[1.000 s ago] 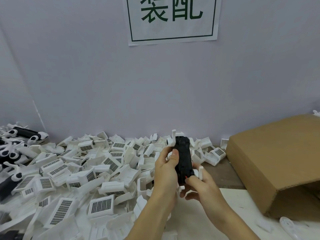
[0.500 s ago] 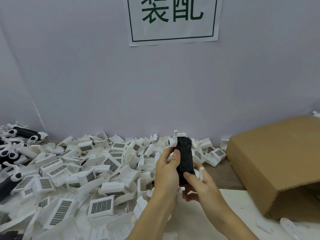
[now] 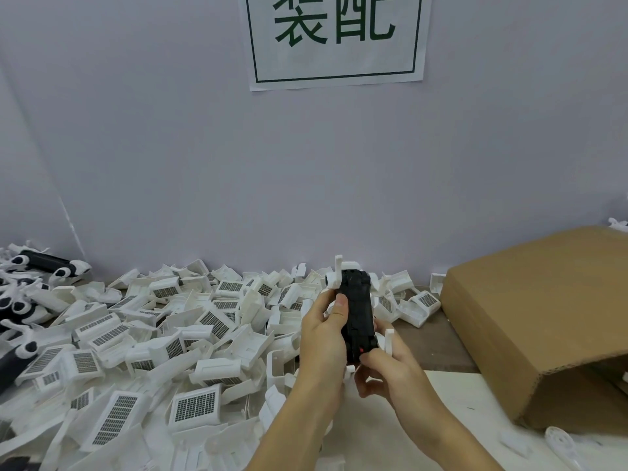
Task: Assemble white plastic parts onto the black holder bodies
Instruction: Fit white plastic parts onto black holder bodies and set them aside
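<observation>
A big brown cardboard box [image 3: 540, 317] lies on its side on the tabletop [image 3: 438, 338], well to the right of the fingers. To their left spreads a heap of white plastic housings with dark grid panels [image 3: 163, 348], with a few finished black-and-white assemblies [image 3: 40, 266] at the far left edge.

Between the two, held up off the tabletop, is the long black plastic holder body [image 3: 356, 314]. Its long axis runs nearly upright, tilted slightly, the top end pointing away from the person. A white plastic part [image 3: 339, 275] already sits at that far top end, and another white plastic tab [image 3: 388, 339] juts out by the lower right side.

The left hand [image 3: 323, 338] is curled round the body's left flank at mid-height, thumb laid on the front face. The right hand [image 3: 387, 372] grips the bottom end, its thumb pressed just below a small red spot [image 3: 361, 350]. I judge the coming move to be at this lower end, nearest the right hand, with the left only steadying.
</observation>
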`<state>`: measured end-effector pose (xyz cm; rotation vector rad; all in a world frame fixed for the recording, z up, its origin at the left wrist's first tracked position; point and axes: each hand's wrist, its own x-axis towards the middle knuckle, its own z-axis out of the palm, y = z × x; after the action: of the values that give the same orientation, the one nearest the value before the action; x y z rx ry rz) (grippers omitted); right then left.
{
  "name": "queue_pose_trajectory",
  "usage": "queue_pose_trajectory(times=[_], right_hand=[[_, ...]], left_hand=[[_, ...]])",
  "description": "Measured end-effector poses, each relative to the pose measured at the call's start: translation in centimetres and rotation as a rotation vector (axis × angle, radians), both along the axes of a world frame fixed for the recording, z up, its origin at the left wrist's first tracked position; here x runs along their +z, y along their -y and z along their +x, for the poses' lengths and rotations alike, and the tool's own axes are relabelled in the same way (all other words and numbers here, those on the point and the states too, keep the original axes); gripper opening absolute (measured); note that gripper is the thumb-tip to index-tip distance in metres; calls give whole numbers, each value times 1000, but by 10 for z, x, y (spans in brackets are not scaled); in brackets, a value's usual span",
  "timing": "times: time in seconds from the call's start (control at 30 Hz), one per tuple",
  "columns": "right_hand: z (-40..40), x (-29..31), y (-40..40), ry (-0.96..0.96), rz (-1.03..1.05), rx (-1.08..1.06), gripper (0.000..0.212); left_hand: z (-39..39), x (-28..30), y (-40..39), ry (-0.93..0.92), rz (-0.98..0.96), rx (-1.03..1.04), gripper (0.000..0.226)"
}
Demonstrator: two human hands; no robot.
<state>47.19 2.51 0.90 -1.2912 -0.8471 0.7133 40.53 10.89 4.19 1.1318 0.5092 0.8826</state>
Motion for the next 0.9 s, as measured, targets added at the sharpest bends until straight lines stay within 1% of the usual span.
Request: queue_pose_trajectory(times=[0.1,0.23,0.4,0.47,0.6,0.63,0.7,0.8,0.83,0.9], right_hand=[[1,-2,-1,4,-11,-19,30],[3,-6,-3,-17,-28,-60,36],[4,-6,-4,-32,-26,-78,33],[3,-5,-5,-35,-35,-80,33],[5,-3,-5,-43,-26,-88,35],[6,-2,-4,-53,-8,-104,35],[10,-1,-3,-68,28,-167,33],[11,-1,-3,-43,85,-231,34],[11,-1,-3,-34,122,-258,32],[8,2,-1,0,209,-330,20]], left_hand=[[0,-1,0,-7,19,-7,22],[1,-2,0,-20,23,5,21],[0,0,-1,-18,14,5,20],[0,0,-1,-15,-7,7,16],[1,-2,-5,40,-112,30,8],[1,-1,-5,62,-139,23,9],[0,0,-7,98,-204,6,21],[0,2,-7,80,-262,2,38],[0,3,-7,71,-262,-9,41],[0,4,-6,59,-243,-39,38]])
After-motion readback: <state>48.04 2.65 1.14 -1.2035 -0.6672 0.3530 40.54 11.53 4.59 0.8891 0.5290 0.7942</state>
